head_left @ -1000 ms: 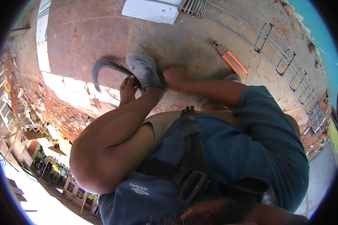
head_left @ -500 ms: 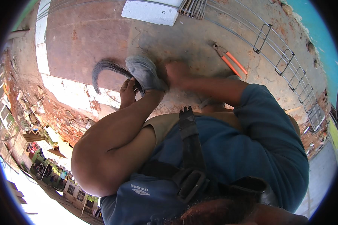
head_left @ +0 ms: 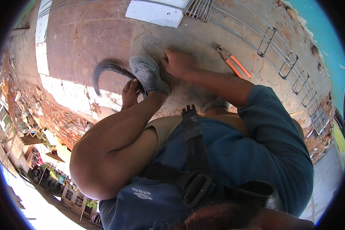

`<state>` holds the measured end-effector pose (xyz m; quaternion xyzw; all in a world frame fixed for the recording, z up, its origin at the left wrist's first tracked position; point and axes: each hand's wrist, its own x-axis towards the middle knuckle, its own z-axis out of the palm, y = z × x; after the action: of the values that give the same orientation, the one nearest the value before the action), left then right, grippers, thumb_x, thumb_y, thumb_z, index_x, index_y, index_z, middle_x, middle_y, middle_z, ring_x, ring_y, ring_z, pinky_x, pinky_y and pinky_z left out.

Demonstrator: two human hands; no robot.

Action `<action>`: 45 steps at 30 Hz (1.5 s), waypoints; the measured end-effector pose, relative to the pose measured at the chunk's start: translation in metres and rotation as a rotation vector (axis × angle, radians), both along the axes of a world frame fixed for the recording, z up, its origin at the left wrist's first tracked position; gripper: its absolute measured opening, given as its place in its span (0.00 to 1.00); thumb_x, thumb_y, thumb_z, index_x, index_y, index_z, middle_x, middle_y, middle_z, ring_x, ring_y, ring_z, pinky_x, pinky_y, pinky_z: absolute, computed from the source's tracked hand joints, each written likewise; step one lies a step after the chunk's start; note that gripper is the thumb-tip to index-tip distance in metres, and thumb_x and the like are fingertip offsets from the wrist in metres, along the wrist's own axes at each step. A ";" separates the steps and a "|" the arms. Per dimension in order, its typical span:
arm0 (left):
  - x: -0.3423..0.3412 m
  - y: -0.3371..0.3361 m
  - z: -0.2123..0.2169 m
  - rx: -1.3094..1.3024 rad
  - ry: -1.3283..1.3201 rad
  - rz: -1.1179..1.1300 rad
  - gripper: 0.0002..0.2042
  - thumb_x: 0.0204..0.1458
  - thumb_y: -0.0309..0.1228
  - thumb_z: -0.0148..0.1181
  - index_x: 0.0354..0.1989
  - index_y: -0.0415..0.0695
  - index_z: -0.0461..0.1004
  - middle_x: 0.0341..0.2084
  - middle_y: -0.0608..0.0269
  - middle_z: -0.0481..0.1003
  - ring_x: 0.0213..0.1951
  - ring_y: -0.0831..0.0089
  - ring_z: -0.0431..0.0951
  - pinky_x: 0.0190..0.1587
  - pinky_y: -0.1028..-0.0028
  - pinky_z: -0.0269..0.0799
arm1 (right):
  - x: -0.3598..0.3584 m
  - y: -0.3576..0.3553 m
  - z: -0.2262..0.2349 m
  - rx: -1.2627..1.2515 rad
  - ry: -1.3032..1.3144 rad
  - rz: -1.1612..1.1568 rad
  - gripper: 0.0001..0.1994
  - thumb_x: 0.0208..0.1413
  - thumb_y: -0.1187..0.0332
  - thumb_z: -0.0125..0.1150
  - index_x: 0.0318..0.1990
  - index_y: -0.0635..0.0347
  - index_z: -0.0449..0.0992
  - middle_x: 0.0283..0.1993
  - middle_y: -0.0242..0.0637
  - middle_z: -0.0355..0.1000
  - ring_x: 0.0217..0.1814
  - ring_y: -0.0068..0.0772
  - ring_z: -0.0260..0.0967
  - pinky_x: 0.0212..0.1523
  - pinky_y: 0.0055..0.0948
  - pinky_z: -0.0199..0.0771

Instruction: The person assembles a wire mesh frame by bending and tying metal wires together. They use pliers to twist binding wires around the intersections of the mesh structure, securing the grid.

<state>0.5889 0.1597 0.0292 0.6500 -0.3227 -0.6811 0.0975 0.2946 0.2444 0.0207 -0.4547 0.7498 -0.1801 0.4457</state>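
Left hand: the left hand (head_left: 129, 94) is curled shut around a bundle of thin grey wire (head_left: 105, 69), gripping it near one end, just beside the grey shoe (head_left: 147, 74).
Wire bundle: it arcs up and away from that grip to the left, then bends down toward the pale strip of the concrete slab (head_left: 84, 34).
Shoe: the foot stands on the slab between the two hands; the held end of the wire seems to pass under or against its sole, though the spot is hidden.
Right hand: the right hand (head_left: 178, 63) lies knuckles-up on the concrete just right of the shoe's toe, fingers bent down; I cannot tell whether they pinch anything.
Cutters: orange-handled cutters (head_left: 234, 65) lie further right of that hand, untouched.
Rebar cage: a steel rebar frame (head_left: 291, 73) stretches beyond the cutters.
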 end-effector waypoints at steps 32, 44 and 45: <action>-0.091 -0.119 0.023 -0.989 -0.304 -1.232 0.12 0.58 0.28 0.68 0.51 0.48 0.82 0.47 0.55 0.81 0.53 0.50 0.81 0.58 0.53 0.77 | 0.004 -0.015 -0.019 -0.005 0.216 0.000 0.21 0.61 0.63 0.65 0.58 0.64 0.75 0.59 0.53 0.77 0.60 0.58 0.80 0.58 0.56 0.83; -0.125 -0.168 -0.017 -1.222 -0.195 -1.856 0.17 0.56 0.26 0.63 0.55 0.43 0.73 0.51 0.49 0.77 0.54 0.46 0.80 0.58 0.51 0.76 | 0.001 -0.018 -0.016 0.023 0.195 -0.092 0.18 0.60 0.63 0.63 0.54 0.63 0.79 0.58 0.56 0.78 0.58 0.61 0.80 0.58 0.57 0.83; -0.121 -0.169 -0.017 -1.197 -0.206 -1.867 0.17 0.57 0.27 0.63 0.55 0.43 0.73 0.51 0.49 0.77 0.54 0.47 0.80 0.58 0.51 0.76 | 0.002 -0.019 -0.015 0.000 0.162 -0.092 0.18 0.61 0.63 0.62 0.55 0.64 0.79 0.59 0.56 0.78 0.59 0.62 0.80 0.58 0.58 0.82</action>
<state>0.4682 -0.0097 0.0125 0.0536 -0.9678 -0.1645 -0.1828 0.2967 0.2255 0.0061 -0.4330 0.8034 -0.1628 0.3748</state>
